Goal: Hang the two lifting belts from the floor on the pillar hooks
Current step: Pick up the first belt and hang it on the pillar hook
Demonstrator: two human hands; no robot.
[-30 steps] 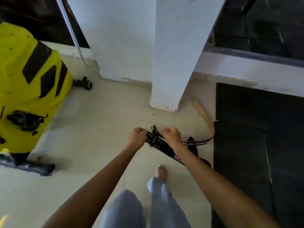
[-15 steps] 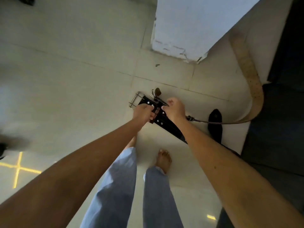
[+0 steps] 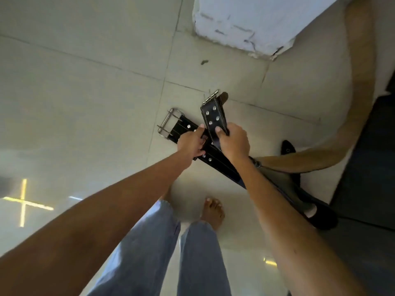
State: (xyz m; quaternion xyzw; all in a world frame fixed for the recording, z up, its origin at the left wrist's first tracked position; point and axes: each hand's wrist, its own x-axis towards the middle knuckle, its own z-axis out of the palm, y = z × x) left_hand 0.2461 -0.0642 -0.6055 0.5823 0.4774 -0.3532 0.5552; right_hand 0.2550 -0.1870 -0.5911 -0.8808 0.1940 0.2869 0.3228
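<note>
Two lifting belts lie on the tiled floor below the white pillar base point(image 3: 245, 24). My left hand point(image 3: 191, 144) grips the black belt point(image 3: 181, 128) just behind its steel buckle, which rests flat on the tiles. My right hand point(image 3: 234, 142) is closed on the studded black end of the tan-lined belt point(image 3: 212, 118) and holds it tilted up off the floor. That belt's tan inner side point(image 3: 361, 103) curves away to the right, past the pillar. The black belt's length runs under my right forearm toward the lower right. No pillar hooks are in view.
A dark floor mat point(image 3: 374, 178) covers the right side, its edge next to the belts. My bare foot point(image 3: 212, 212) and my legs in light jeans stand just below the belts. Pale tiles stretch to the left, with yellow light reflections point(image 3: 23, 201).
The view has dropped much closer to the floor. My hands have parted: the right has raised the studded end of the tan-lined belt off the black belt, which the left still grips.
</note>
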